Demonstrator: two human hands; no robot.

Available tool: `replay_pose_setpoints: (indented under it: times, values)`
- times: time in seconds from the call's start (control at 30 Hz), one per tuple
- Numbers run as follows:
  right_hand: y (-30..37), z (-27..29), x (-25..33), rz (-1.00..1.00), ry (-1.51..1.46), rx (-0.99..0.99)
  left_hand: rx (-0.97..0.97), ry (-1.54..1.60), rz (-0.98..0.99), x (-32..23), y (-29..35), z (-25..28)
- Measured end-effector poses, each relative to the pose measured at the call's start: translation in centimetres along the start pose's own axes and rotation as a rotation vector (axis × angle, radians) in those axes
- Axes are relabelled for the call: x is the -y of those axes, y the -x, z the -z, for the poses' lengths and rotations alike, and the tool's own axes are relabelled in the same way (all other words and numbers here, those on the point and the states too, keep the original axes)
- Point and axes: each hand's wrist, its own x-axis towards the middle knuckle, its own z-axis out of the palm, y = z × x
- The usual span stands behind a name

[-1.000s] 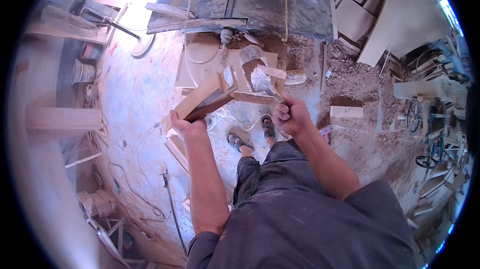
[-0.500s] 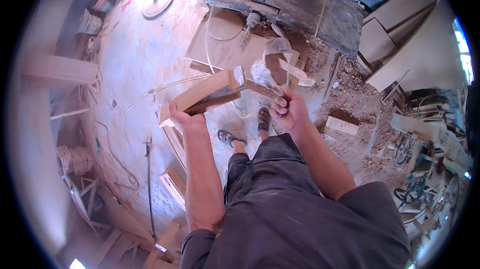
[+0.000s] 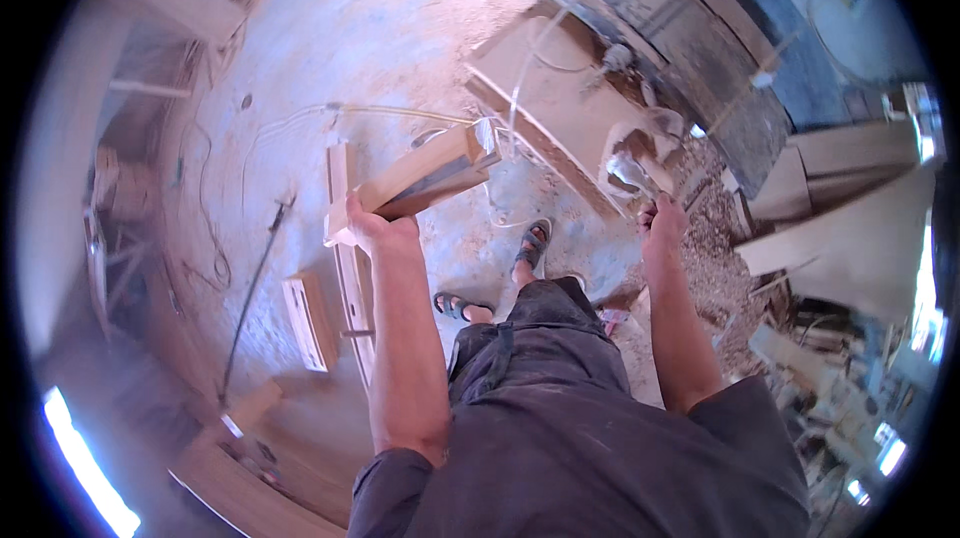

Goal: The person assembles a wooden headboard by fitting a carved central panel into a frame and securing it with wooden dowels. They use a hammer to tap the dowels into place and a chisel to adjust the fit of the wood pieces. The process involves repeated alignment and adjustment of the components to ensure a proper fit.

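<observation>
Left hand (image 3: 375, 233) clamped round pale squared timber block (image 3: 425, 178), levelled for carrying; right hand (image 3: 662, 223) pinching crumpled clear plastic scrap (image 3: 628, 170).

— Where was the wooden block (image 3: 425, 178)?

— It was in the left hand (image 3: 375, 230), held above the floor (image 3: 330, 48), and it pointed to the right and away from the person.

— And the right hand (image 3: 662, 226)?

— Well apart, on the right, near a board (image 3: 560, 108) that lay on the floor further ahead.

— What lay below?

— The sandalled feet (image 3: 500, 273) stood between the two arms. A small plank (image 3: 308, 320) lay on the floor to the left of the left forearm.
</observation>
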Motion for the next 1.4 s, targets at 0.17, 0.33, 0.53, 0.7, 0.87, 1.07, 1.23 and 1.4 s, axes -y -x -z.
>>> replay_pose_setpoints:
  times: [0.17,0.33,0.53,0.7,0.87,1.07,1.23,1.4]
  values:
    - [-3.2,3.3,-3.4,0.084,0.351,0.174,-0.177,0.136,-0.173,-7.1,-5.2,9.6]
    - [-0.8,7.9,-5.2,0.192,0.424,0.064,-0.531,0.243,-0.304,-16.5,-5.5,22.4]
    - [13.4,0.6,-11.0,-0.037,0.790,0.435,-0.686,0.511,-0.441,-25.0,-3.2,43.3]
    - [40.2,-15.5,-13.2,0.321,0.965,1.493,-0.768,0.596,-0.581,-28.1,-0.6,56.2]
    - [66.8,-20.5,-10.7,0.254,0.389,2.774,-0.992,0.718,-0.633,-28.5,5.2,65.3]
    - [67.7,-22.8,-19.8,0.058,1.035,2.685,-1.079,0.869,-0.610,-26.6,9.4,69.0]
    - [58.4,-25.2,-29.6,-0.339,1.314,1.921,-1.162,0.854,-0.493,-25.1,8.2,70.7]
    - [54.2,-29.0,-34.6,-0.308,1.394,1.889,-1.070,0.664,-0.454,-28.6,5.4,71.5]
